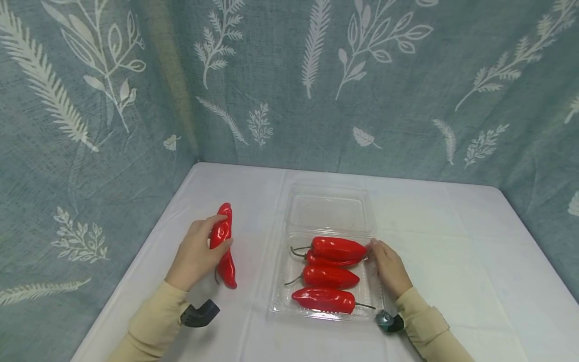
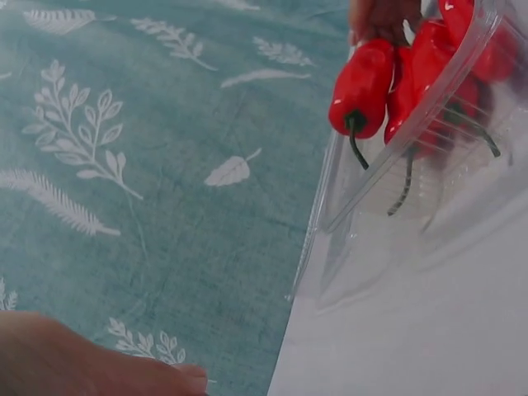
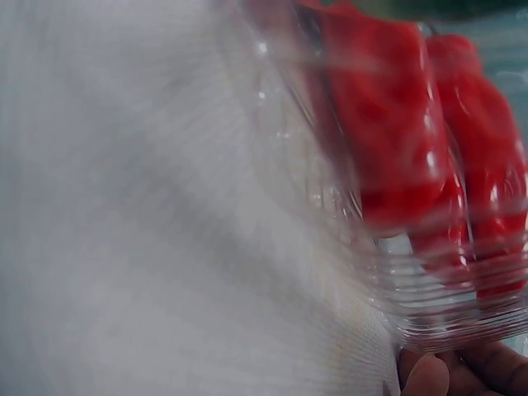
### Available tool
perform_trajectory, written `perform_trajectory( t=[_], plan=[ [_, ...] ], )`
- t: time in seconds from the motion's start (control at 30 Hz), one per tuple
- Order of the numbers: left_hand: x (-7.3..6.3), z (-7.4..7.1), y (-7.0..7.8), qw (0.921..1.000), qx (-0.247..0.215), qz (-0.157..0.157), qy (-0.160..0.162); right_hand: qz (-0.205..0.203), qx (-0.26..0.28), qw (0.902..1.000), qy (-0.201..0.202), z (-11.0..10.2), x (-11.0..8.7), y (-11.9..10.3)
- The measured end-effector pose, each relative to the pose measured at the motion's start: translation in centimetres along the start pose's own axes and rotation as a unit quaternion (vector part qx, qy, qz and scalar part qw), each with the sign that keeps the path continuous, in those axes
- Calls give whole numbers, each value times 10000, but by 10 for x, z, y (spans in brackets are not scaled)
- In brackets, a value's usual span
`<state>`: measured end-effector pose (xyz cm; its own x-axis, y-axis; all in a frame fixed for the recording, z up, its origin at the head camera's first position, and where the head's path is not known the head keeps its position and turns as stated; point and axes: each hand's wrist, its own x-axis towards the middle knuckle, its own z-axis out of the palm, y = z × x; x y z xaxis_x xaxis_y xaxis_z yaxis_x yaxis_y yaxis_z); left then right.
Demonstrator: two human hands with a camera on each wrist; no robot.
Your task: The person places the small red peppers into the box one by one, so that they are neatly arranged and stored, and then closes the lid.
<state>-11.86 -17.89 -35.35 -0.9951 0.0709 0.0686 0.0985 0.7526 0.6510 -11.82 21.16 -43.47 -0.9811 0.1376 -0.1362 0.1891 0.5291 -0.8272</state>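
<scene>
My left hand (image 1: 197, 250) grips a glossy red pepper (image 1: 220, 232) between thumb and fingers, left of the container. A stem shows at its lower end; whether this is one pepper or two overlapping, I cannot tell. In the left wrist view only part of that hand (image 2: 91, 363) appears at the bottom. A clear plastic container (image 1: 282, 296) lies with its lid (image 1: 327, 208) folded back behind it. Several red peppers (image 1: 329, 277) with green stems lie across its base. My right hand (image 1: 391, 266) holds the container's right edge, thumb and fingertips (image 3: 427, 375) at the rim.
A white cloth (image 1: 452, 261) covers the table. Blue-green curtains (image 1: 289, 120) with white leaf prints hang behind it and along its sides. Dark wrist devices (image 1: 200, 314) sit near both cuffs.
</scene>
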Motion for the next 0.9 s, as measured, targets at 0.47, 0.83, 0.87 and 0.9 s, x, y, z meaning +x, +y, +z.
perform_trajectory(
  t=[0.47, 0.83, 0.87, 0.9],
  plan=[
    [3, 19, 20, 9991, -34, 414, 3, 61, -75, 9999, -33, -1, -1, -1],
    [3, 41, 36, 9967, 149, 801, 44, 35, -57, 10000, 3, -1, -1, 0],
    [2, 42, 37, 9966, 151, 810, 36, 35, -66, 10000, 6, 0, -1, 0],
    [2, 43, 39, 9966, 153, 814, 20, 36, -74, 10000, 4, 0, -1, 0]
  ],
)
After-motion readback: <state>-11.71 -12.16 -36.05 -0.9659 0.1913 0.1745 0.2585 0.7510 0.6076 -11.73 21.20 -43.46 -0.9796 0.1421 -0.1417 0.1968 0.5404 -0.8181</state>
